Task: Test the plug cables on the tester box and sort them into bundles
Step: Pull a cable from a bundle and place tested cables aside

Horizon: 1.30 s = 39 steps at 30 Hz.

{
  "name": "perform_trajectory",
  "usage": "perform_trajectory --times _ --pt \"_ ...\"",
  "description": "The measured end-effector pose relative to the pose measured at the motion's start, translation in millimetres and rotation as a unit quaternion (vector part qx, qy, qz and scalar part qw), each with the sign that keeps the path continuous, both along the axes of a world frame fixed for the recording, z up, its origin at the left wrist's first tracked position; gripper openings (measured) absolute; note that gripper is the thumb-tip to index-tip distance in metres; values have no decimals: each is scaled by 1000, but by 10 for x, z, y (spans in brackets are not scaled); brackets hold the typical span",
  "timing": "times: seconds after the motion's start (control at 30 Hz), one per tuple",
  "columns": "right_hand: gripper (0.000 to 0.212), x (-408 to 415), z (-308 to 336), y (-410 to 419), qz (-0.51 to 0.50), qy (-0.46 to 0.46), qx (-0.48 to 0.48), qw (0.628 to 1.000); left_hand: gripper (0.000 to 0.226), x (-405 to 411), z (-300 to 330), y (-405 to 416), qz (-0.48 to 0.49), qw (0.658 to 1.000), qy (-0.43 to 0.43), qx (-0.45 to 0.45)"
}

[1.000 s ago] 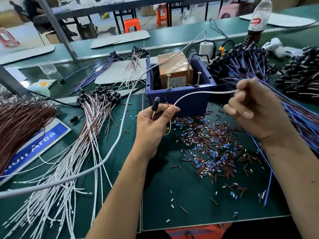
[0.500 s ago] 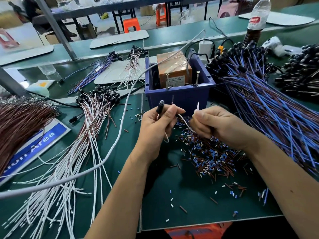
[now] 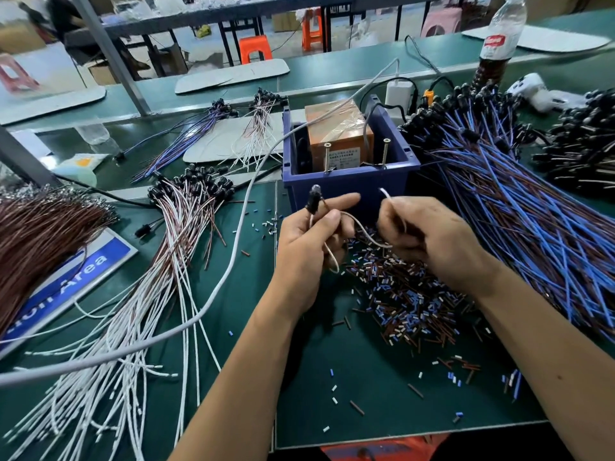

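Observation:
My left hand (image 3: 311, 241) pinches a black plug (image 3: 313, 201) upright, just in front of the blue tester box (image 3: 346, 183). The plug's thin white and brown wires (image 3: 362, 232) loop across to my right hand (image 3: 429, 237), which grips them, with the white wire's end sticking up above the fingers. Two screws (image 3: 385, 151) stand on the box's front rim, ahead of an orange block inside. A bundle of white and brown plug cables (image 3: 173, 234) lies to the left. A big bundle of blue plug cables (image 3: 519, 207) lies to the right.
Cut insulation bits (image 3: 409, 294) litter the green mat below my hands. A grey cord (image 3: 233, 261) crosses the left side. Brown wires (image 3: 36, 234) fan at far left, black plugs (image 3: 585, 154) pile at far right. A bottle (image 3: 499, 38) stands at the back.
My right hand has come down from the upper right to the mat beside my left hand, sliding along the white wire toward its end. My left hand holds the plug steady.

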State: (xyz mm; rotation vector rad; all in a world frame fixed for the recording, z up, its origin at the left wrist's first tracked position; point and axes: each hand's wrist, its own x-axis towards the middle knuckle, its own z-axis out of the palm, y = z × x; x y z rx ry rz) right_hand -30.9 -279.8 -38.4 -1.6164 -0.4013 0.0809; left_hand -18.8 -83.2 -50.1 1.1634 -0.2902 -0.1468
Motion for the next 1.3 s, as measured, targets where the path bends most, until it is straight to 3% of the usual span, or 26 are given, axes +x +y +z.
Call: perform_trajectory --times 0.1,0.23,0.4,1.13,1.3 --pt "45 25 13 -4 -67 -30 33 997 28 13 28 -2 79 996 -34 14" --pt "43 40 16 87 -123 -52 42 990 5 -25 73 -24 162 975 -127 80" --pt "42 67 49 211 -157 -60 54 984 12 -9 134 -84 257 953 -131 89" --pt "39 148 16 223 -153 -50 -2 987 16 66 187 -152 304 947 -73 74" --pt "40 79 37 231 -149 -47 36 987 13 -75 241 -206 336 910 -206 129"
